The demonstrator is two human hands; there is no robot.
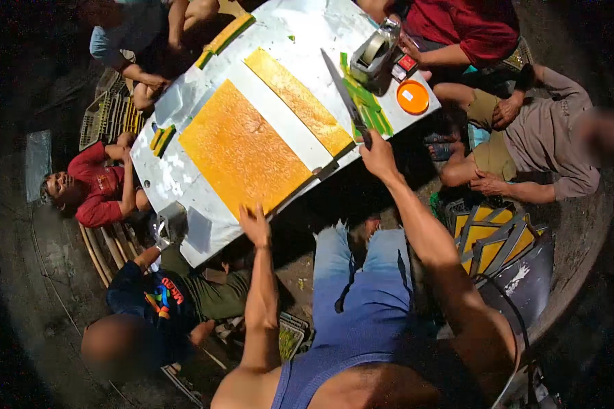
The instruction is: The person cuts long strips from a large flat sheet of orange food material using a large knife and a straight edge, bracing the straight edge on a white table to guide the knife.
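A: Orange slab (242, 151), the big one, lies flat in the middle of the metal tabletop (184, 170), seen from the head camera. Where are the hands?

B: The left hand (255, 224) rests on the slab's near edge, fingers spread flat, gripping nothing. The right hand (378, 155), just beyond the slab's right corner, has its fingers closed round the handle of a long knife (342, 92).

A: How far along is the cutting?

B: I'd judge it early. One narrower orange strip (299, 101) already lies apart, just right of the slab. The slab itself looks uncut.

A: Anything else?

B: Green strips (367, 105) beyond the knife, an orange lid (413, 97) farther right, and other people seated around.
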